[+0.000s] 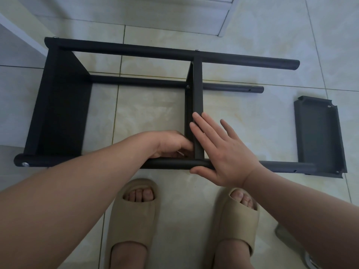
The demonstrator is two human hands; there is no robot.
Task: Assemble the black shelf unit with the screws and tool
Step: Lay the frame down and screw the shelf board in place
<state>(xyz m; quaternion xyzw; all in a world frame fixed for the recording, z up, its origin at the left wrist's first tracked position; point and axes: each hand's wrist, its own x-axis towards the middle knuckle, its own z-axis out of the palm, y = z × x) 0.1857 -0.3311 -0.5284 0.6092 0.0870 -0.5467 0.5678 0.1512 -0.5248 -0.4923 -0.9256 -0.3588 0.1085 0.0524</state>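
The black shelf unit (64, 105) lies on its side on the tiled floor (252, 117). The right hand (223, 152) presses flat, fingers straight, on the middle shelf (198, 84). The left hand (171, 144) curls at the corner joint, and I cannot tell whether its grip holds anything.

hands (223, 152): bare | forearms (81, 191): bare | footwear: beige open-toe slides (134, 216)

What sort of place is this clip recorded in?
Probably a room in a home, at floor level: glossy pale beige floor tiles, white trim along the wall, and beige foam slippers on the person's feet beside the half-built black metal shelf frame.
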